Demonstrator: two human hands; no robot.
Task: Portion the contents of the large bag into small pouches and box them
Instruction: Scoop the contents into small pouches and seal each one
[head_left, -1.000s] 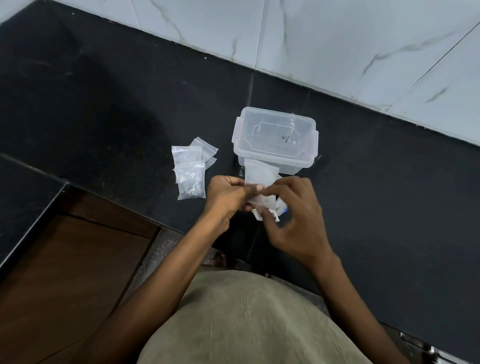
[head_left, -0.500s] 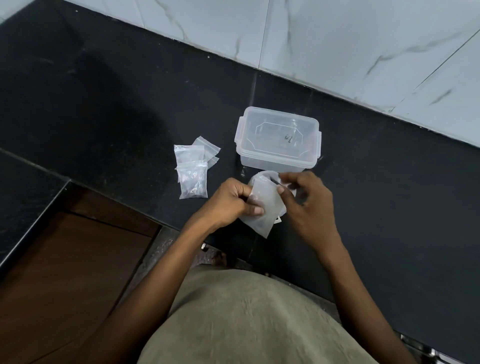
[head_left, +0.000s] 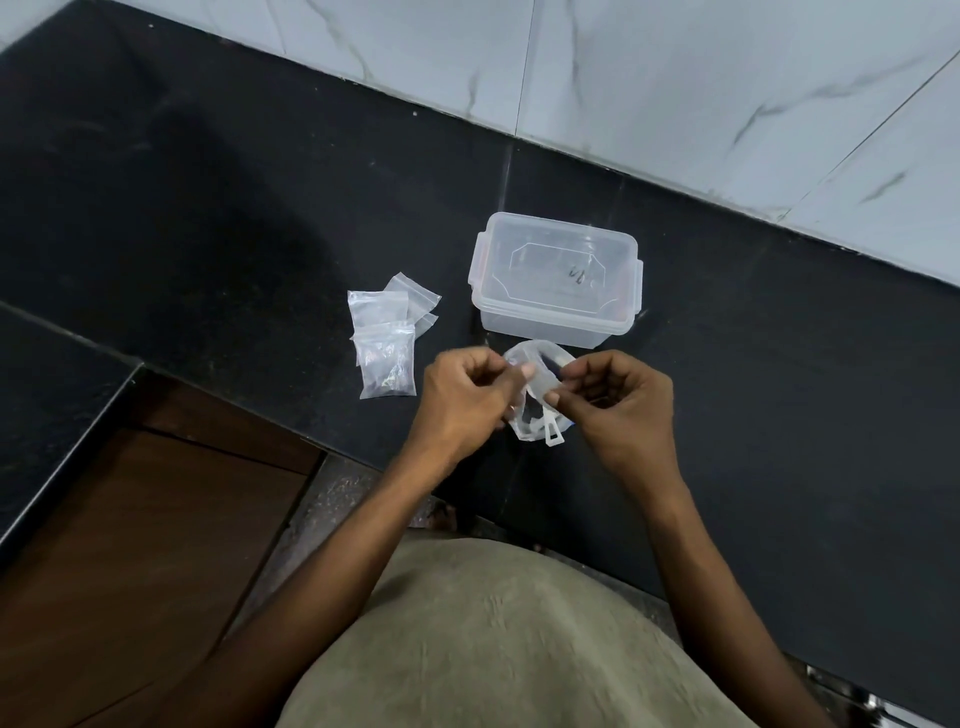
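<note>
Between my hands is a translucent plastic bag (head_left: 537, 395) with its mouth pulled wide into a ring. My left hand (head_left: 467, 400) pinches the left edge of the mouth, and my right hand (head_left: 615, 402) pinches the right edge. Just behind the bag stands a clear plastic box (head_left: 556, 278) with its clip lid on. To the left lies a small pile of clear zip pouches (head_left: 387, 340) flat on the black counter (head_left: 234, 218); the front pouch holds small dark bits.
A white marble-tiled wall (head_left: 675, 78) runs along the back of the counter. The counter steps down at the left, above a brown wooden panel (head_left: 130, 545). My beige shirt (head_left: 493, 639) fills the lower middle.
The bag was held closed and flat a second ago. My hands have drawn apart and its mouth now gapes open between them.
</note>
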